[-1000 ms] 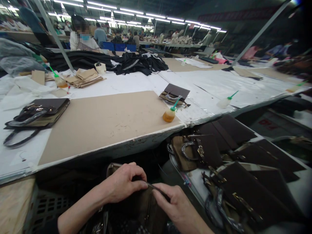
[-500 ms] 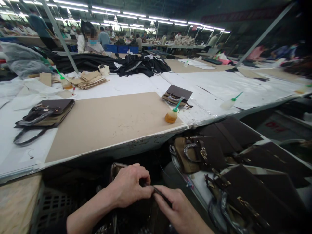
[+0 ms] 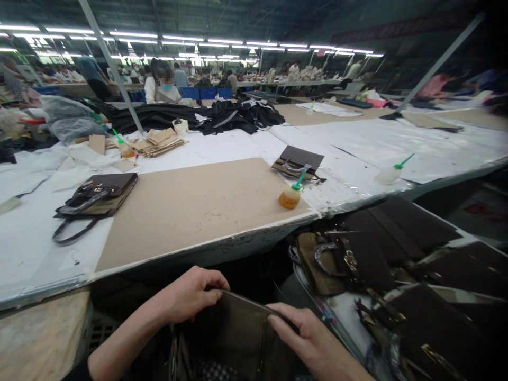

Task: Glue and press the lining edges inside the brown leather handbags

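A dark brown handbag is in front of me, below the table's edge, its upper rim facing up. My left hand pinches that rim near its left end, thumb on the near side. Further right along the same rim, my right hand grips it between thumb and fingers. A checkered patch shows low on the bag; its lower part is dark and runs out of view.
Similar handbags lie piled on the right. On the table are a tan sheet, a bag with handles, a smaller bag and a bottle of amber liquid. A crate stands low left.
My hands have moved apart along the bag's rim, the left one leftward and the right one rightward. More of the bag's side now shows between them. The camera view has shifted slightly.
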A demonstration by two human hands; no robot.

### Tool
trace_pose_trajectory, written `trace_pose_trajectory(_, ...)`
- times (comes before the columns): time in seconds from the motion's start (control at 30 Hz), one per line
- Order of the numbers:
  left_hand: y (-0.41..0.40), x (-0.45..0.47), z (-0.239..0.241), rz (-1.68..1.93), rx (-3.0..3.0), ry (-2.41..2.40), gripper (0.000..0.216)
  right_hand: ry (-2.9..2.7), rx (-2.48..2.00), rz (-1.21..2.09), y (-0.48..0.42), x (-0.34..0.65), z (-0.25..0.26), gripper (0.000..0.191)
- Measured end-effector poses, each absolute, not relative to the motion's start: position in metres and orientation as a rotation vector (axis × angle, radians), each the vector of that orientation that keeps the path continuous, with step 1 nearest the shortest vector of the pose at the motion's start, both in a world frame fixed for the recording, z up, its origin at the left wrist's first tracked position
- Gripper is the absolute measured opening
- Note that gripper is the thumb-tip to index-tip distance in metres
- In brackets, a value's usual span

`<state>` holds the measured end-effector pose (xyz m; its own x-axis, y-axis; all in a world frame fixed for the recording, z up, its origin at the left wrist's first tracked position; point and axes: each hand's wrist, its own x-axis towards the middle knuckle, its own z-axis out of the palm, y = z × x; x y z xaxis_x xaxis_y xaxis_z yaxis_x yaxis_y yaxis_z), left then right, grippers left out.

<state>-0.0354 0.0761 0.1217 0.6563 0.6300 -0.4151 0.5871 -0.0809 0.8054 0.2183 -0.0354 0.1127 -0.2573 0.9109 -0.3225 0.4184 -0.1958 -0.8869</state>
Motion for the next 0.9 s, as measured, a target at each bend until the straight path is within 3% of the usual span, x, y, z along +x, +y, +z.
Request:
trace_pose_trajectory(0.17,0.074,-0.055,0.123,0.164,1.953,1.090,0.020,-1.508,-1.508,1.579,-0.024,0.229,0.106,0.043)
trace_pose_trajectory(0.33,0.068,-0.058,0.117,0.198,1.951,1.171,0.015,-1.533,-1.445,1.806,0.000,0.234,0.119,0.067)
trace_pose_trajectory(0.5,0.069,-0.053,0.116,0.294,1.837,1.121,0.014,-2.086,-1.450,1.560,0.037,0.195,0.141,0.042)
trace_pose_trajectory(0.63,0.067,-0.059,0.121,0.311,1.850,1.030,0.018,-2.384,-1.342,1.412,0.062,0.154,0.127,0.026)
trace_pose_trajectory(0.77,0.056,-0.079,0.120,0.311,1.986,1.185,0.030,-2.407,-1.241,1.372,0.071,0.140,0.109,0.026)
trace_pose_trajectory(0.9,0.049,-0.090,0.112,0.340,2.084,1.291,0.026,-2.311,-1.171,1.470,0.071,0.141,0.104,0.034)
